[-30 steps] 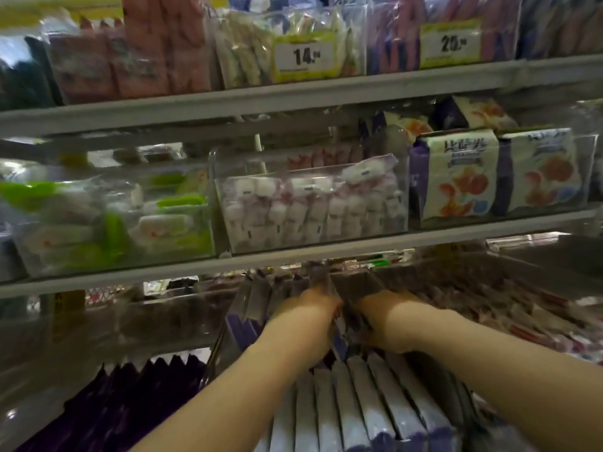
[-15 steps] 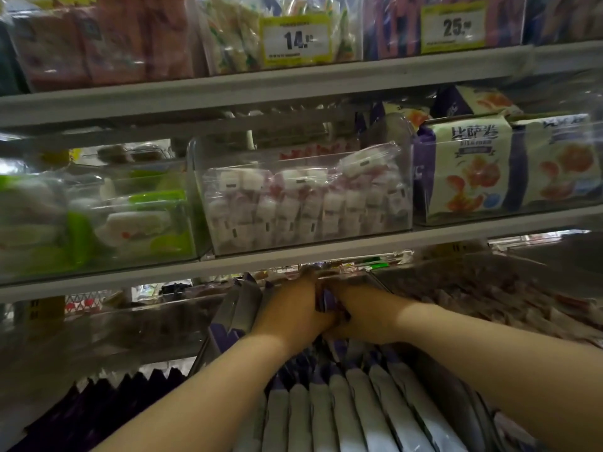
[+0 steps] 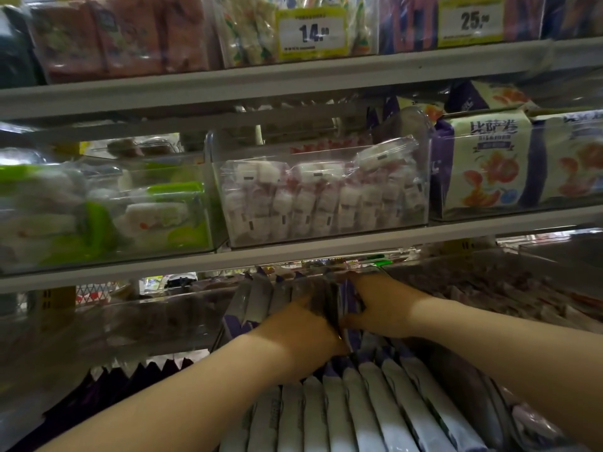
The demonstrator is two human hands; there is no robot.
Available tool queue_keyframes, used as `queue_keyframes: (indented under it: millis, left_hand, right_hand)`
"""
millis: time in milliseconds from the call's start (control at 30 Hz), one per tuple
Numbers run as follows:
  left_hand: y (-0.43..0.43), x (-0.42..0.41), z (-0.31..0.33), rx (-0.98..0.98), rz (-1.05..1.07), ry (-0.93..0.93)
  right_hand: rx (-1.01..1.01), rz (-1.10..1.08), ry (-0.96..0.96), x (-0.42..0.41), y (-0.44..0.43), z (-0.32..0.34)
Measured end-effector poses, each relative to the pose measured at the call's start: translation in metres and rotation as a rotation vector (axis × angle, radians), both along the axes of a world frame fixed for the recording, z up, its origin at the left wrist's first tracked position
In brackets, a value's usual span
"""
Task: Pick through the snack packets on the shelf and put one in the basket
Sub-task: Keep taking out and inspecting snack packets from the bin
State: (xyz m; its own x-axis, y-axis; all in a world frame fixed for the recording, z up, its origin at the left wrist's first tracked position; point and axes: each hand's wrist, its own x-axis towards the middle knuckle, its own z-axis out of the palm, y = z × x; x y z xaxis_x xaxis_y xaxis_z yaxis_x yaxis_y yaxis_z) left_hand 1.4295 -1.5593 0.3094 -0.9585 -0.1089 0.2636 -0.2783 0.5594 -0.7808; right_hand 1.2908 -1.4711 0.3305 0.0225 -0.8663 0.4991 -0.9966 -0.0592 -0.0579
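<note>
Shelf: grey metal shelf, its front edge just above both hands.
Packets: white-and-purple foil snack packets, upright row on the level below.
R: right hand grips a few packets at the row's back.
L: left hand against same bunch; fingers hidden, grip unclear.

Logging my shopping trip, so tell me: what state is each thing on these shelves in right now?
Left hand: between purple packets, fingers hidden.
Right hand: grips upright purple packets.
Purple packets: standing in a row, none lifted out.
Clear bin: filled with white sweets.
</note>
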Motion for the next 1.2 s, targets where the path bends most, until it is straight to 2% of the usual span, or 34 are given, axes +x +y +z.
queue_keyframes:
  millis: [100, 333, 600, 767, 1000, 1100, 1200]
  left_hand:
    - [-0.004, 0.007, 0.003, -0.034, -0.036, -0.047]
    - [-0.005, 0.017, 0.001, -0.071, 0.111, -0.131]
    - [-0.002, 0.023, 0.002, -0.028, 0.095, -0.111]
    - [-0.004, 0.023, 0.0, -0.053, 0.077, -0.091]
    - [-0.004, 0.023, -0.002, -0.05, 0.04, -0.055]
    - [-0.005, 0.023, 0.0, 0.006, -0.008, -0.021]
    - [-0.003, 0.024, 0.007, 0.193, -0.074, 0.092]
  right_hand:
    - [0.008, -0.014, -0.022, 0.001, -0.001, 0.002]
    - [0.101, -0.119, 0.001, 0.004, -0.008, 0.01]
    - [0.103, -0.124, 0.284, 0.012, -0.031, -0.008]
    - [0.28, -0.118, 0.239, 0.008, -0.029, -0.004]
    - [0.382, -0.078, 0.241, 0.009, -0.028, -0.016]
    - [0.494, -0.122, 0.274, 0.014, -0.03, -0.007]
    - [0.48, -0.106, 0.253, 0.014, -0.026, -0.008]
